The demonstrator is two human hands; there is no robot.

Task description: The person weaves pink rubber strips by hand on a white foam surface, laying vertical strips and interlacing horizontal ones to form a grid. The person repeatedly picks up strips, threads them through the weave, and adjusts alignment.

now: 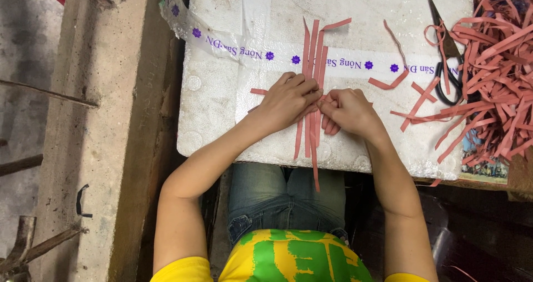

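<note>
Both hands (left hand [287, 100], right hand [348, 111]) pinch flat pink paper strips [312, 65].

The strips [312, 93] pressed under the left hand [288, 100] and right hand [347, 111] are seen to be thin, matt, salmon-pink paper, as is the loose heap of strips [497, 87]. The box lid [222, 93] beneath them is made of white foam, its surface grainy and dimpled. A band of glossy clear plastic tape [355, 64] is stuck across it. The scissors [447, 60] are shown with dull grey metal blades and black handles. The ledge [119, 110] alongside looks like rough, unpainted concrete.
</note>
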